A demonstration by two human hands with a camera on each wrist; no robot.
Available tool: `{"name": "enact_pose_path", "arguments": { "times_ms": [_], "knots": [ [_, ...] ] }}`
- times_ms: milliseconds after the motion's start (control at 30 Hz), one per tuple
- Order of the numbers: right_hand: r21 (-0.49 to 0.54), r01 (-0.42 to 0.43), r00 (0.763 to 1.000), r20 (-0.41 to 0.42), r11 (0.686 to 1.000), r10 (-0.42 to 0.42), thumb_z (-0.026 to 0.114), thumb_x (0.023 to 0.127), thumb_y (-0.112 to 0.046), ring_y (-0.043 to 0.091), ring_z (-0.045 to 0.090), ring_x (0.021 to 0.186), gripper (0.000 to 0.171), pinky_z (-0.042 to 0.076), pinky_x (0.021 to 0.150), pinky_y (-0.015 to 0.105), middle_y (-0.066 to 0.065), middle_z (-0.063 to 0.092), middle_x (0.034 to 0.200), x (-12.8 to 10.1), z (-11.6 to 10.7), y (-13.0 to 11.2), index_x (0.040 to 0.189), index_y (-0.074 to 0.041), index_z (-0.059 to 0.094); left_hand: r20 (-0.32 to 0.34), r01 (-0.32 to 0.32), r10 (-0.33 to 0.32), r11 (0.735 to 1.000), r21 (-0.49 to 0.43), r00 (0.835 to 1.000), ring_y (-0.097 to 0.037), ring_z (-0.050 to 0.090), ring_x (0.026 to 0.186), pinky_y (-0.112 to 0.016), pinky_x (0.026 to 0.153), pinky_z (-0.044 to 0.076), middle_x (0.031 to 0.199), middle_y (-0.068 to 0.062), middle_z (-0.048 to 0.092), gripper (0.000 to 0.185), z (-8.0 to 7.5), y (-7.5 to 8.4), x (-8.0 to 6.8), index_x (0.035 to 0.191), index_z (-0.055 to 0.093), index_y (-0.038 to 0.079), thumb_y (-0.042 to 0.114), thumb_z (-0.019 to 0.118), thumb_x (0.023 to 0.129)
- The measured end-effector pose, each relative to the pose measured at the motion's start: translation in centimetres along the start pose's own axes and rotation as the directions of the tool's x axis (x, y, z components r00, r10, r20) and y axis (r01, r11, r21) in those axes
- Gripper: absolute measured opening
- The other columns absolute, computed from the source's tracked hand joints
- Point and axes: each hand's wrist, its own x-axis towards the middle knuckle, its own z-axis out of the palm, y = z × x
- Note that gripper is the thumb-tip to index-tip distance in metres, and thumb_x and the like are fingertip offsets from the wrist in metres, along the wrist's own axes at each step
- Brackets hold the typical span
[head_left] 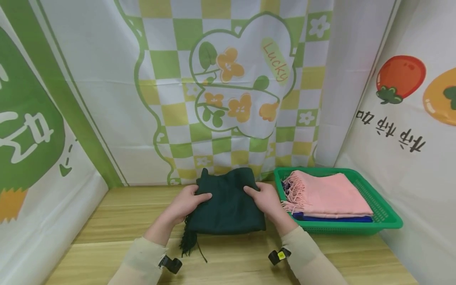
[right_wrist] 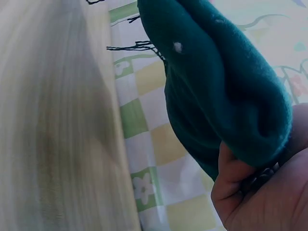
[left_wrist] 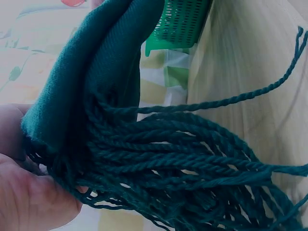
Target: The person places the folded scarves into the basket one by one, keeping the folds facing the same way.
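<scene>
Both hands hold a folded dark green scarf point(head_left: 228, 206) up off the wooden table, in the middle of the head view. My left hand point(head_left: 187, 204) grips its left edge, thumb on top and the other fingers underneath, mostly hidden. At the opposite edge, my right hand point(head_left: 267, 200) grips it in the same way. A twisted fringe point(left_wrist: 192, 154) hangs from the scarf's left end, close to the left palm in the left wrist view. Folded layers point(right_wrist: 231, 96) show in the right wrist view, with right fingers point(right_wrist: 233, 183) curled under them.
Right of the scarf stands a green plastic basket point(head_left: 388, 217). Inside lies a folded pink scarf point(head_left: 335, 196) with fringe, on top of dark blue cloth point(head_left: 331, 218). Printed curtains point(head_left: 235, 118) close off the back and both sides of the wooden table point(head_left: 117, 221).
</scene>
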Motion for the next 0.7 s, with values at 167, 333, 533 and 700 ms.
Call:
{"name": "enact_pose_path", "arguments": {
  "times_ms": [167,333,533,700],
  "knots": [
    [-0.010,0.013,1.000,0.003,1.000,-0.013,0.075,0.109,-0.030,0.021,0.073,0.077,0.029,0.060,0.070,0.036,0.004,0.077,0.083,-0.2,-0.4,-0.6,0.096,-0.005,0.081,0.002,-0.016,0.016,1.000,-0.013,1.000,-0.025,0.053,0.083,-0.037,0.073,0.046,0.089,-0.008,0.049,0.035,-0.2,0.6,-0.4,0.105,0.060,0.000,0.031,0.075,0.108],
    [0.000,0.007,1.000,0.003,1.000,-0.007,0.074,0.109,-0.032,0.021,0.074,0.080,0.029,0.059,0.073,0.036,0.004,0.078,0.085,-0.3,-0.8,-0.9,0.101,-0.005,0.082,0.014,-0.022,0.023,0.998,-0.058,1.000,-0.025,0.057,0.080,-0.036,0.072,0.049,0.088,-0.010,0.053,0.033,-0.5,1.2,-0.5,0.105,0.060,-0.001,0.029,0.074,0.109],
    [0.031,-0.017,1.000,0.006,0.999,0.017,0.074,0.109,-0.031,0.021,0.075,0.081,0.028,0.060,0.074,0.036,0.005,0.079,0.088,-0.5,-1.4,-1.2,0.107,-0.004,0.083,0.042,-0.018,0.022,0.995,-0.096,0.999,-0.023,0.062,0.083,-0.035,0.074,0.053,0.094,-0.011,0.058,0.034,-0.5,1.8,-0.5,0.116,0.062,-0.003,0.029,0.073,0.110],
    [0.043,-0.023,0.999,0.029,0.999,0.022,0.074,0.110,-0.031,0.020,0.076,0.083,0.028,0.061,0.075,0.035,0.005,0.080,0.089,-0.5,-2.1,-1.7,0.109,-0.004,0.083,0.049,-0.030,0.035,0.993,-0.113,0.998,-0.027,0.066,0.093,-0.038,0.081,0.056,0.106,-0.017,0.064,0.045,-0.5,2.4,-0.5,0.130,0.060,-0.010,0.029,0.071,0.111]
  ]
}}
